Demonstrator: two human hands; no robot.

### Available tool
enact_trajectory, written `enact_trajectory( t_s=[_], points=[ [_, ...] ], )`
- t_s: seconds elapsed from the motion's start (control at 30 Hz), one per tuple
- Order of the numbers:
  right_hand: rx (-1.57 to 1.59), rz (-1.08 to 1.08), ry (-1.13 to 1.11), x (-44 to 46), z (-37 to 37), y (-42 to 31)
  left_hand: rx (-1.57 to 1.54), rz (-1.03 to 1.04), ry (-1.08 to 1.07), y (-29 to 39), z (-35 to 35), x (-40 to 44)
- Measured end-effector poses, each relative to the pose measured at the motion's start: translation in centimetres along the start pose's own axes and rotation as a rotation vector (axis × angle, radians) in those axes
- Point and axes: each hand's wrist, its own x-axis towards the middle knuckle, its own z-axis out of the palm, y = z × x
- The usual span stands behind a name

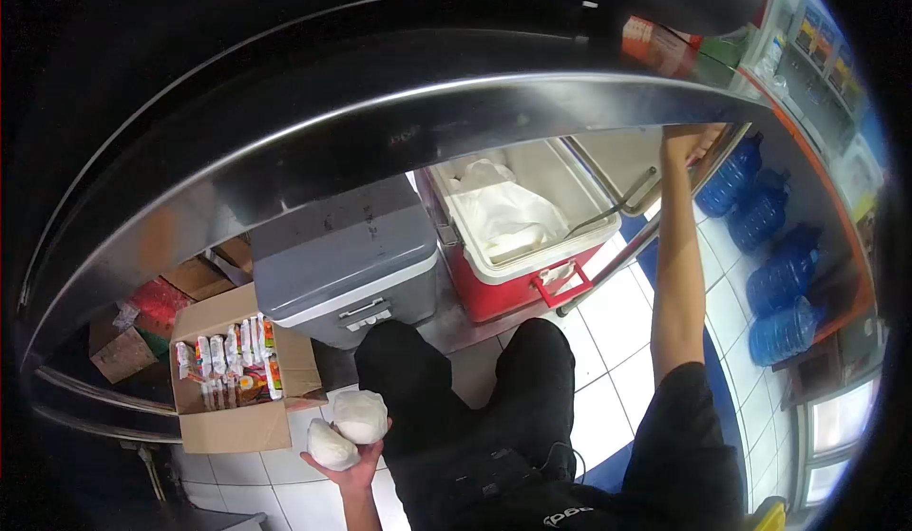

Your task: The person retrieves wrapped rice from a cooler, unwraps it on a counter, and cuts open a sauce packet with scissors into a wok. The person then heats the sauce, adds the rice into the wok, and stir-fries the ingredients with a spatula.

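Note:
My left hand (356,469) holds two round, whitish lumps that look wrapped in thin plastic: a larger one (361,416) and a smaller one (332,445) against the fingers. They are held low, beside my left knee. My right arm reaches forward, and my right hand (693,143) is closed at the edge of the raised lid (622,156) of a red cooler (494,289); its fingertips are partly hidden. Inside the open cooler lies a crumpled white plastic bag (508,218). A dark bar with a rounded end (617,206) slants across the cooler's right side.
A shut grey cooler (347,246) stands left of the red one, under a metal counter edge (456,94). Beside it is an open cardboard box (237,431) of small wrapped packets. Several blue water jugs (768,210) line the right side on white floor tiles (608,341).

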Motion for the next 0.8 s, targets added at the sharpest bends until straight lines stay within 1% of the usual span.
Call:
enact_trajectory(
  t_s=[0.03, 0.07, 0.1, 0.13, 0.17, 0.2, 0.23, 0.27, 0.3, 0.37, 0.43, 0.47, 0.5, 0.53, 0.57, 0.6, 0.63, 0.67, 0.73, 0.77, 0.8],
  points=[
    [0.033, -0.033, 0.129, -1.3, -1.4, -0.3, -0.005, -0.009, -0.012, -0.3, 0.3, 0.4],
    [0.113, -0.092, 0.209, -2.6, -3.4, -0.7, -0.01, -0.019, -0.024, -0.5, 0.5, 0.8],
    [0.248, -0.179, 0.207, -3.8, -5.9, -1.3, -0.015, -0.028, -0.035, -0.7, 0.8, 1.2],
    [0.466, -0.277, 0.121, -4.4, -9.1, -1.6, -0.004, -0.055, -0.043, -1.2, 1.3, 1.7],
    [0.69, -0.379, 0.035, -5.0, -11.5, -1.5, 0.014, -0.113, -0.118, -1.4, 1.8, 2.5],
    [0.751, -0.435, 0.003, -6.0, -12.4, -1.0, 0.036, -0.17, -0.194, -1.6, 2.3, 3.4],
    [0.814, -0.495, -0.032, -7.3, -12.6, -0.7, 0.031, -0.144, -0.2, -2.2, 2.4, 4.1],
    [0.942, -0.527, -0.049, -8.5, -11.9, 0.2, -0.031, -0.157, -0.168, -3.0, 2.3, 4.5],
    [0.988, -0.598, -0.134, -9.2, -12.1, 1.1, -0.092, -0.172, -0.133, -3.7, 2.6, 4.7],
    [1.024, -0.887, -0.211, -10.4, -13.3, 2.5, -0.077, -0.167, -0.133, -4.3, 3.4, 4.9],
    [1.139, -1.045, -0.302, -11.3, -15.6, 2.8, 0.051, -0.083, -0.024, -5.4, 2.1, 5.5],
    [1.143, -1.098, -0.394, -11.8, -16.5, 2.8, -0.099, -0.126, -0.222, -5.9, 0.8, 6.2],
    [1.141, -1.149, -0.487, -12.4, -17.2, 2.9, -0.095, -0.125, -0.224, -5.8, 1.4, 6.3],
    [1.106, -1.183, -0.508, -13.6, -17.2, 3.1, 0.049, -0.131, -0.198, -5.7, 2.5, 6.3],
    [1.101, -1.171, -0.51, -14.3, -17.3, 3.3, 0.197, -0.144, -0.169, -5.5, 3.1, 6.4],
    [1.092, -1.152, -0.556, -15.0, -17.6, 3.3, -0.023, -0.231, -0.3, -5.8, 2.6, 7.7],
    [1.077, -1.133, -0.598, -15.3, -17.8, 3.4, -0.015, -0.25, -0.304, -5.5, 2.2, 8.2],
    [0.991, -1.166, -0.706, -15.5, -17.8, 3.8, 0.093, -0.253, -0.299, -5.2, 1.8, 8.3],
    [0.948, -1.076, -0.791, -14.5, -18.9, 3.7, 0.204, -0.365, -0.335, -5.2, 4.1, 8.8],
    [0.977, -0.941, -0.88, -14.0, -19.2, 3.5, 0.315, -0.3, -0.432, -5.6, 5.4, 9.4],
    [1.15, -0.733, -1.025, -13.9, -19.2, 4.1, 0.194, -0.413, -0.407, -5.9, 3.9, 10.6]
  ],
)
